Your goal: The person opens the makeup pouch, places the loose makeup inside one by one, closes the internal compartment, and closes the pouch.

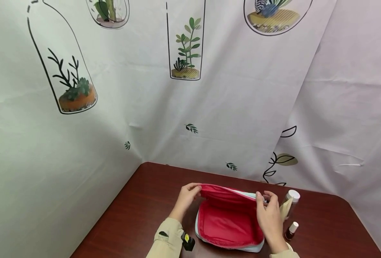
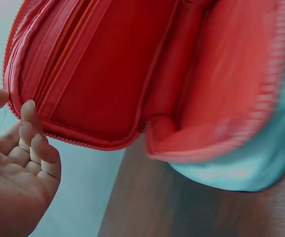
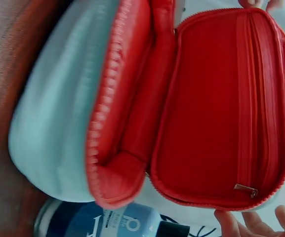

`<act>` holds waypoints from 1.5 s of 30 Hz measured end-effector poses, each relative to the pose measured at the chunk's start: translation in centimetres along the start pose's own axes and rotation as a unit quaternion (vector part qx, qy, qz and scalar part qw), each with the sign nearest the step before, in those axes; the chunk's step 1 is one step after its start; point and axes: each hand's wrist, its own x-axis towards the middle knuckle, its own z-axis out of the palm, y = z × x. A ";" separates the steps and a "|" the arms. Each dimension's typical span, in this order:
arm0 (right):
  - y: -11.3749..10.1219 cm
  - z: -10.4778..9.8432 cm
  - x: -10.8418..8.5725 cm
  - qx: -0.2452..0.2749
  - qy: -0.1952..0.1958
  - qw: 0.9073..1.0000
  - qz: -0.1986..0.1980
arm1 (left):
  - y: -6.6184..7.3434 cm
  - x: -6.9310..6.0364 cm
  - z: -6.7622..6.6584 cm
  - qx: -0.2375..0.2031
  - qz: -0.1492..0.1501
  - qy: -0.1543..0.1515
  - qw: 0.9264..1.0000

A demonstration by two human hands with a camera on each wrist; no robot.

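A light blue cosmetic bag (image 1: 230,225) with a red lining lies unzipped on the table, its lid raised toward the back. No contents are visible inside. At the lid's left corner, my left hand (image 1: 188,198) pinches the zipped edge between thumb and fingers; the left wrist view shows this hand (image 2: 21,165) with its other fingers curled. My right hand (image 1: 270,216) holds the lid's right corner, thumb on the near side. In the right wrist view, the lid (image 3: 209,108) has an inner zip pocket with a metal zip pull (image 3: 246,188), near the right fingertips (image 3: 226,222).
Right of the bag stand a white-capped bottle (image 1: 294,195) and a small dark bottle (image 1: 289,234) with a white cap. A pale yellow item (image 1: 285,208) is partly behind my right hand. The right wrist view shows a blue bottle (image 3: 132,223). A patterned cloth (image 1: 151,100) hangs behind the table (image 1: 135,200).
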 end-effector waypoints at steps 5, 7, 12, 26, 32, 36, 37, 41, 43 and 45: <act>-0.2 -0.4 0.8 -0.034 -0.014 0.999 -0.002 | 0.3 1.1 0.7 0.089 0.038 0.019 0.995; -0.2 -0.5 1.3 -0.053 -0.020 0.998 -0.009 | 0.2 1.5 1.2 0.134 0.049 0.037 0.989; 0.4 -0.1 2.2 -0.116 -0.024 0.992 -0.044 | -0.3 2.5 2.3 0.170 0.060 0.046 0.983; 1.5 0.3 3.6 -0.194 -0.015 0.977 -0.090 | -0.7 3.2 1.9 0.113 0.085 -0.032 0.989; 1.2 0.3 3.8 -0.191 -0.016 0.977 -0.091 | -0.4 3.6 2.8 0.189 0.100 0.084 0.973; 1.0 0.6 3.8 -0.191 -0.013 0.976 -0.099 | 0.0 3.4 3.4 0.265 0.098 0.152 0.947; 1.0 0.6 3.8 -0.192 -0.010 0.976 -0.102 | 0.0 3.4 3.5 0.283 0.100 0.165 0.939; 0.7 0.7 3.7 -0.196 -0.008 0.974 -0.110 | -0.3 3.6 3.7 0.332 0.115 0.198 0.915; 0.5 0.6 3.7 -0.197 -0.015 0.974 -0.112 | -0.5 3.7 3.7 0.334 0.118 0.200 0.914; 0.3 0.3 3.8 -0.196 -0.027 0.973 -0.115 | -0.7 3.8 3.6 0.324 0.117 0.195 0.918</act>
